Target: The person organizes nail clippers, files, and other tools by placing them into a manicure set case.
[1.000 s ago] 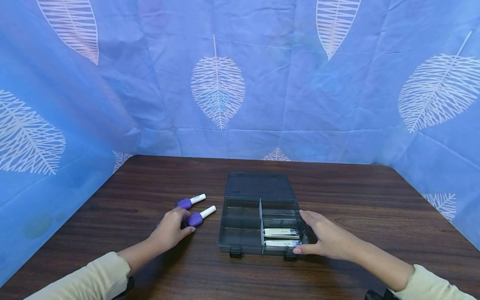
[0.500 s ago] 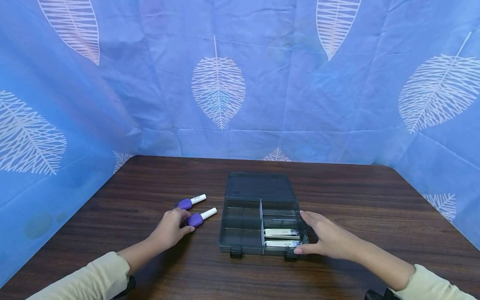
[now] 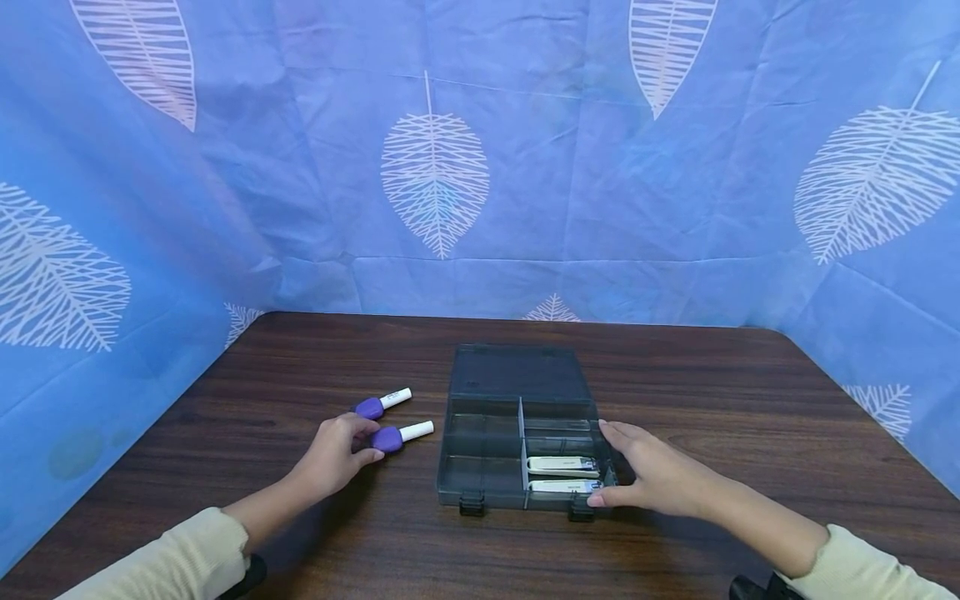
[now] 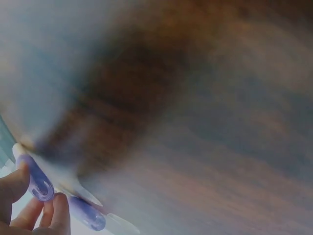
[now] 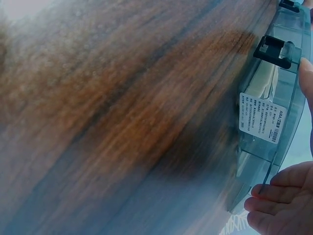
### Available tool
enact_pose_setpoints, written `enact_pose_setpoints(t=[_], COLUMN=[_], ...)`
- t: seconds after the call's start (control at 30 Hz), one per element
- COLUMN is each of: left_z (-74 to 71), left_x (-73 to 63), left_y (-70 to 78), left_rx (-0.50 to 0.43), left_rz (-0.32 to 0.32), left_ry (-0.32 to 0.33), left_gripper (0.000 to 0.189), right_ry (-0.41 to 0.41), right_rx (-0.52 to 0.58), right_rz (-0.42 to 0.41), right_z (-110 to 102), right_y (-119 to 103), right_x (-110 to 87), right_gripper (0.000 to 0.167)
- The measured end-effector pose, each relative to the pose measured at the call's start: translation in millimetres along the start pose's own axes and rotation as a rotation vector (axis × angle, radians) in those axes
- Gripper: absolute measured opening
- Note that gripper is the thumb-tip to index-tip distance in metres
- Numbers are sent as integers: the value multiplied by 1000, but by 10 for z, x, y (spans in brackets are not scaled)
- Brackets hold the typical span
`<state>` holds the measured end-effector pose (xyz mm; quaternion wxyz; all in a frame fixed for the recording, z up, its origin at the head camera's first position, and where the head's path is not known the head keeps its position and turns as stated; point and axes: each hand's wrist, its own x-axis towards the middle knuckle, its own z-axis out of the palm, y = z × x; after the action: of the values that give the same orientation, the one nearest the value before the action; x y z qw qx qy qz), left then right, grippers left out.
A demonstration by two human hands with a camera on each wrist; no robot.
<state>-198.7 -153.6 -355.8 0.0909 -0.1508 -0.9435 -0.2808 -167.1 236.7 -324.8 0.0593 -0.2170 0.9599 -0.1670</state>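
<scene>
Left hand (image 3: 330, 458) has thumb and fingers clamped on the nearer nail polish bottle (image 3: 387, 439), purple body, white cap pointing right toward the box. Can't tell if that bottle touches the table (image 3: 337, 342). Farther nail polish bottle (image 3: 371, 407) lies just behind it, cap also rightward. Next, smoky plastic compartment box (image 3: 480, 475) on the table, lid laid back. Two nail clippers (image 3: 561, 466) sit parallel in the front of its right-hand column. Right hand (image 3: 663, 475): thumb and fingers apart, thumb by the front-right latch (image 3: 581, 509), fingertips at the right wall.
</scene>
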Motion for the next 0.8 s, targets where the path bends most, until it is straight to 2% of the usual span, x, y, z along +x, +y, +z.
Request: enact_pose_setpoints(t=[0.17,0.5,0.8], left_z=[-40,-87,-64], left_x=[-8,-19,-25], left_y=[-7,-26,26], left_rx=[-10,-99,-179], left_rz=[21,68,220], left_ry=[29,62,141], left_gripper=[25,27,29], right_ry=[0,-2,-8], right_rx=[-5,-7,-2], right_rz=[4,5,10], right_z=[5,10,3], right_y=[-5,0,-5], right_x=[-1,-3,-10], right_gripper=[106,106,106])
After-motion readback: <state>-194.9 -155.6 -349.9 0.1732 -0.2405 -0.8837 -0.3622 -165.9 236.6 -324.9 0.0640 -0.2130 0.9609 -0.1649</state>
